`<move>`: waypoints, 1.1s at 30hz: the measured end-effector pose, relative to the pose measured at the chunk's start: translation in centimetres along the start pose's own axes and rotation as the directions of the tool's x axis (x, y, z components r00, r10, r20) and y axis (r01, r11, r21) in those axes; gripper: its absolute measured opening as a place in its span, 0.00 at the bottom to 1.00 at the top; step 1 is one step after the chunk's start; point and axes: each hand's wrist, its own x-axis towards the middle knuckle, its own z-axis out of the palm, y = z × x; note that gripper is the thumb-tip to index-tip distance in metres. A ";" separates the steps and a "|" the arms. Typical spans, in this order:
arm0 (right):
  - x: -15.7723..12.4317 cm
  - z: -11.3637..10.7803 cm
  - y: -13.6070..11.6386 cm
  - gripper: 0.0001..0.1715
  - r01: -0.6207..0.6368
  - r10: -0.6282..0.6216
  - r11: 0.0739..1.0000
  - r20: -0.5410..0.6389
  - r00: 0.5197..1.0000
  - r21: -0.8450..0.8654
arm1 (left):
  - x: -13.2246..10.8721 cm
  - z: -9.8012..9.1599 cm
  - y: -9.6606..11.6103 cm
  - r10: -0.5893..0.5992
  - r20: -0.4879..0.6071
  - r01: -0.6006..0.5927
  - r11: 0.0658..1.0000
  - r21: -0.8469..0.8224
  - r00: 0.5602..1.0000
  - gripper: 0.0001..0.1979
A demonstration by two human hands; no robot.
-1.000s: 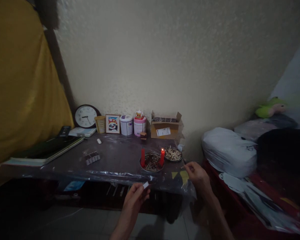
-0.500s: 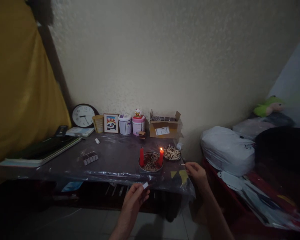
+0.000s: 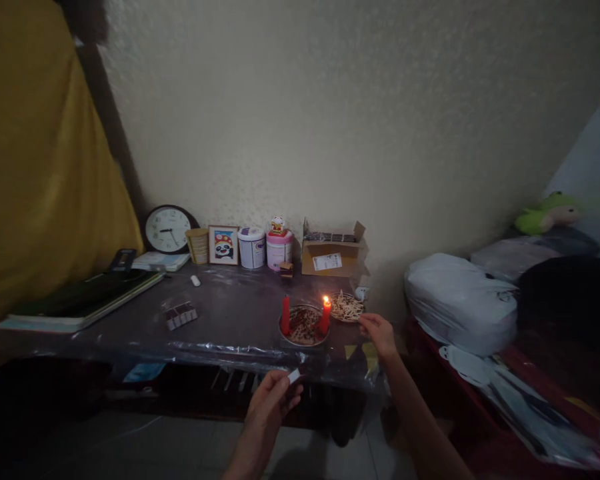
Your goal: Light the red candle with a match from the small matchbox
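Observation:
In front of the table edge, my left hand [image 3: 269,400] is closed around a small white-sided matchbox [image 3: 294,377]. My right hand [image 3: 381,336] is pinched at the right rim of a round dish [image 3: 334,316] heaped with matchsticks [image 3: 347,307]; the match between its fingertips barely shows against the dish. Left of that dish stands a round tin [image 3: 304,344] with dark and pale bits inside. At its left side an unlit red candle [image 3: 285,315] stands upright, and at its right side a lit red candle [image 3: 326,317] burns.
Along the wall stand a clock [image 3: 167,229], a yellow cup [image 3: 198,247], a panda picture [image 3: 223,245], two canisters and an open cardboard box [image 3: 330,259]. A clear pack of small boxes [image 3: 181,315] lies at left. A white bag [image 3: 460,300] sits at the right.
My right hand has moved left and slightly up with the match, to the rim of the matchstick dish. My left hand keeps the matchbox almost in place.

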 end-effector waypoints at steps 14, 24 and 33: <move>-4.9 0.3 -2.0 0.17 -0.036 0.043 0.998 0.145 0.988 -0.045 | 0.1 -0.2 -0.5 -0.081 -0.009 0.081 0.996 0.043 0.997 0.14; -17.4 2.1 -4.7 0.15 0.189 -0.052 0.964 0.563 0.825 -0.189 | -0.6 -0.1 -1.3 0.103 0.085 -0.122 0.958 0.259 0.991 0.12; -16.7 1.8 -1.9 0.15 0.164 -0.006 0.966 0.613 0.790 -0.202 | 0.3 -0.4 -2.8 0.200 0.060 -0.208 0.912 0.354 0.978 0.15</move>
